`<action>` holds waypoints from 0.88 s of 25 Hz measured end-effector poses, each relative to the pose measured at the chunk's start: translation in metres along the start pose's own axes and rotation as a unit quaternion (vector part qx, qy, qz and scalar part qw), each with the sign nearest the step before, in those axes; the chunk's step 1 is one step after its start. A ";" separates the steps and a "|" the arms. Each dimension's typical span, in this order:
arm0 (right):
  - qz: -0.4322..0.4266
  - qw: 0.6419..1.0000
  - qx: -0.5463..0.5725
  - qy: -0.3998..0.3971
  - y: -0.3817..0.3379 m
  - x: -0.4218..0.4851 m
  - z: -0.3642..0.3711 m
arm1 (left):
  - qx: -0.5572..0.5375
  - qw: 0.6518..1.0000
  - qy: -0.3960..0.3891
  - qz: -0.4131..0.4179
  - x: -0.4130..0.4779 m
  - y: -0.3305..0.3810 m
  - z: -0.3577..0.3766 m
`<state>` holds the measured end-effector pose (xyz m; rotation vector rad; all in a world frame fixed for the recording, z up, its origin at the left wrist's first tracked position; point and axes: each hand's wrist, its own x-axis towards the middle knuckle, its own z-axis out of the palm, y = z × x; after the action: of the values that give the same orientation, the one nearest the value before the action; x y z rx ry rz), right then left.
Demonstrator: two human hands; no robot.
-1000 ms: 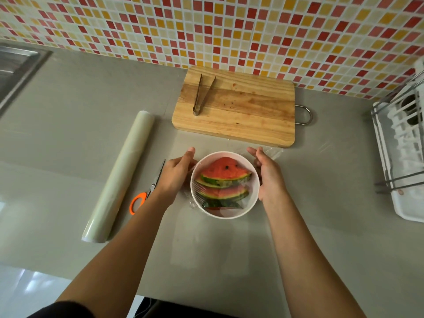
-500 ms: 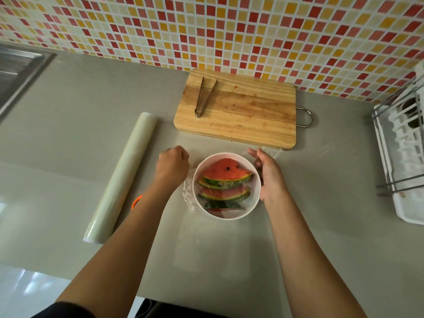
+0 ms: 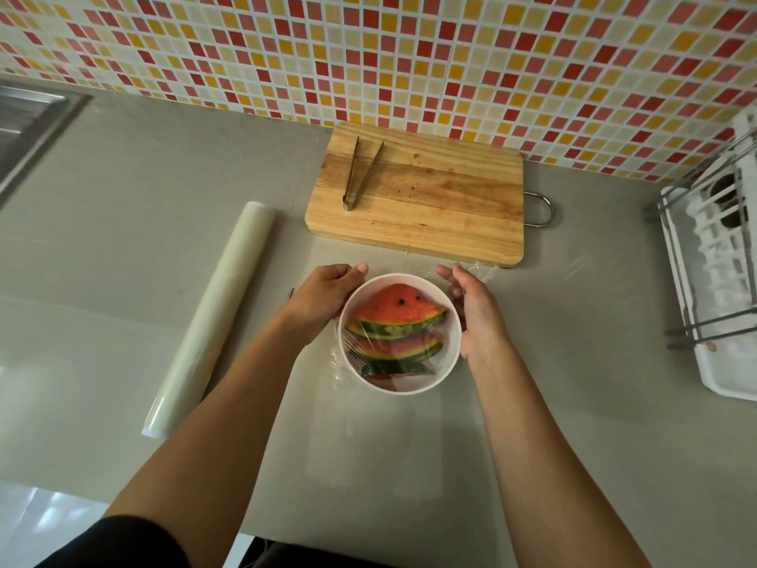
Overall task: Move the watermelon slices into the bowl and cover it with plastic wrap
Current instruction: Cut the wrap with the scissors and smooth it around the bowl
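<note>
Grey counter (image 3: 123,248), scissors (image 3: 291,293) mostly hidden behind left hand (image 3: 323,299) at bowl (image 3: 449,350)

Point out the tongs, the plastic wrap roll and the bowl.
tongs (image 3: 349,198), head view, joined end.
plastic wrap roll (image 3: 207,319), head view, mid-length.
bowl (image 3: 409,386), head view, near wall.
</note>
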<state>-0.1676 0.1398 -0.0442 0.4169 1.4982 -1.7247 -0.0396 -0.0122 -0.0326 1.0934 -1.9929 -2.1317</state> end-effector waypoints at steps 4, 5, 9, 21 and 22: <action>-0.006 1.000 -0.003 -0.007 0.001 0.001 -0.001 | 0.023 1.000 0.000 -0.011 0.002 0.000 0.003; -0.006 1.000 -0.005 -0.007 0.001 0.001 -0.001 | 0.026 1.000 0.006 -0.016 0.002 0.002 0.003; -0.007 1.000 -0.007 0.001 0.001 0.002 0.002 | 0.052 0.999 -0.005 0.004 0.002 0.010 0.000; -0.023 0.999 -0.001 -0.044 -0.004 -0.003 0.005 | 0.104 0.991 0.054 0.066 -0.003 0.010 0.009; -0.024 0.998 -0.006 -0.055 -0.002 -0.002 0.006 | 0.083 0.994 0.048 0.060 -0.003 0.010 0.010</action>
<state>-0.1667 0.1349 -0.0398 0.2767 1.4485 -1.7475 -0.0466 -0.0041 -0.0228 1.0452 -2.1629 -1.8474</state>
